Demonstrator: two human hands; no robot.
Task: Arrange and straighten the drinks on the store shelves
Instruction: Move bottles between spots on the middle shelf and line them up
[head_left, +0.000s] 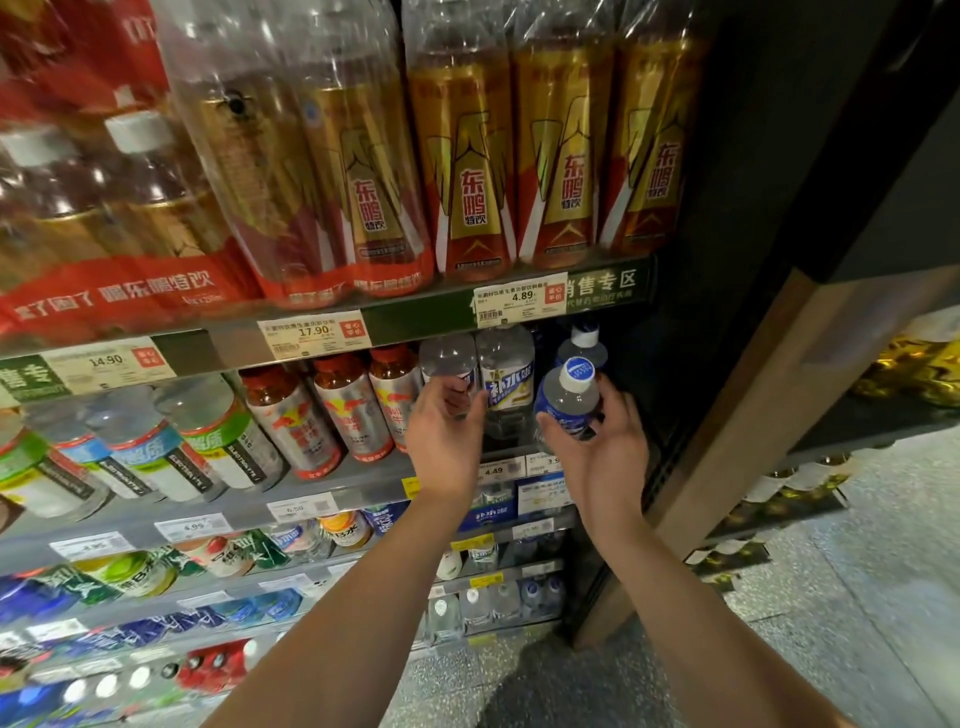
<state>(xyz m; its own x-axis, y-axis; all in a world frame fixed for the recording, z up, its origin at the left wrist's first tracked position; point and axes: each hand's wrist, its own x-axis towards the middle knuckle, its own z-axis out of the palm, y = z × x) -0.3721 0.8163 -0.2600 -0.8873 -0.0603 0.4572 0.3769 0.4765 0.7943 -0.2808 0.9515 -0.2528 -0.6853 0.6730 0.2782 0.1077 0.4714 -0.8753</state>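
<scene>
My right hand (602, 452) holds a blue-labelled bottle (567, 400) with a white and blue cap, tilted toward me in front of the second shelf's right end. My left hand (444, 426) is wrapped around a clear bottle (448, 364) standing on that shelf. Right beside it stands a clear bottle with a white and blue label (506, 379). Another blue bottle (584, 345) stands behind the one in my right hand. Red-capped silver bottles (353, 410) line the shelf to the left.
Tall gold and red bottles (556, 156) fill the shelf above, with price tags (519, 299) on its edge. Green and blue labelled bottles (156, 447) stand further left. Lower shelves hold more drinks. A dark cabinet with a wooden frame (753, 415) borders the right side.
</scene>
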